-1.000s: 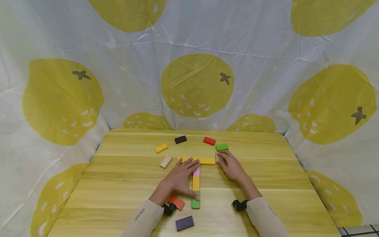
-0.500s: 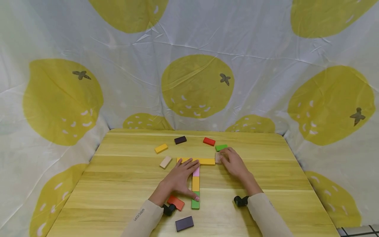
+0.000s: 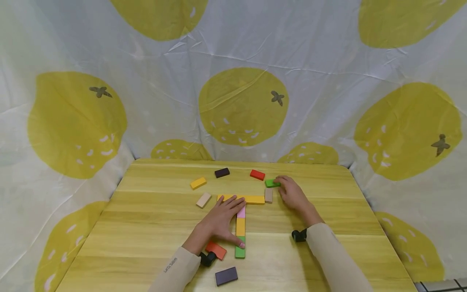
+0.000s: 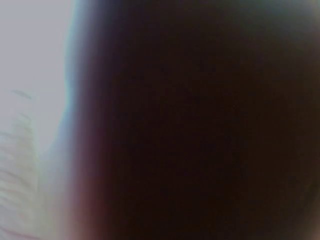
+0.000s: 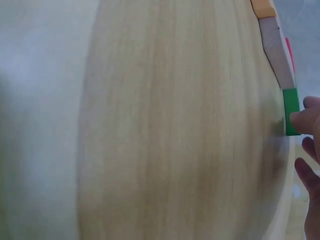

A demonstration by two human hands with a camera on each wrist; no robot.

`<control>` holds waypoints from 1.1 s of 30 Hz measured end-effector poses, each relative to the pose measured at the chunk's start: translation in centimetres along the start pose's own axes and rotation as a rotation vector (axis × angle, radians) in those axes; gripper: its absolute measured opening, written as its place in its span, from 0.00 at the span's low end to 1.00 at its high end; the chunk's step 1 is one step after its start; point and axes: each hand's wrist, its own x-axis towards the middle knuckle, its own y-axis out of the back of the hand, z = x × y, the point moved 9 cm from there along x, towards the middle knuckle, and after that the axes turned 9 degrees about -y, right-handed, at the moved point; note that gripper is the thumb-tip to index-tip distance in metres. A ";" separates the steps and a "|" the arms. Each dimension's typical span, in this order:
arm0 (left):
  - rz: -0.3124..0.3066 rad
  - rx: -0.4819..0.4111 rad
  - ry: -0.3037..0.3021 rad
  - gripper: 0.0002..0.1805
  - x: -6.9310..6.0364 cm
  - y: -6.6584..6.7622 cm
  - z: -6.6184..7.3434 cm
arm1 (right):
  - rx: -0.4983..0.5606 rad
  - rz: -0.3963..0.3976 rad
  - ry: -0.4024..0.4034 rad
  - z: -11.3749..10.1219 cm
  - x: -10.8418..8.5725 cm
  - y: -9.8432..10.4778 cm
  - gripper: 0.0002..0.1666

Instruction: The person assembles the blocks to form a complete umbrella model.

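Observation:
My left hand (image 3: 218, 221) lies spread on the blocks, its fingertips across the yellow row (image 3: 255, 199) and its thumb on a green block (image 3: 240, 253) at the near end of a column. Between them in that column are a pink block (image 3: 241, 211) and a yellow block (image 3: 240, 226). My right hand (image 3: 294, 197) pinches the right end of another green block (image 3: 270, 183), flat on the table. In the right wrist view, a fingertip touches this green block's (image 5: 290, 102) near face. A plain wood block (image 3: 268, 195) stands against the yellow row's right end. The left wrist view is dark and blurred.
On the wooden table (image 3: 146, 227) lie loose blocks: red (image 3: 257, 174), black (image 3: 221, 172), yellow (image 3: 198, 183) and plain wood (image 3: 203, 200). Nearer me are an orange-red block (image 3: 216, 250), beside the left wrist, and a dark purple one (image 3: 226, 276). A lemon-print curtain (image 3: 240, 48) hangs behind.
My right hand has let go of the plain wood block and moved up and right to the green block. The left hand has stayed in place.

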 end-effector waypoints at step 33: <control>0.010 -0.025 0.000 0.76 0.1 0.2 0.1 | 0.069 -0.020 -0.128 -1.7 3.2 -0.9 0.16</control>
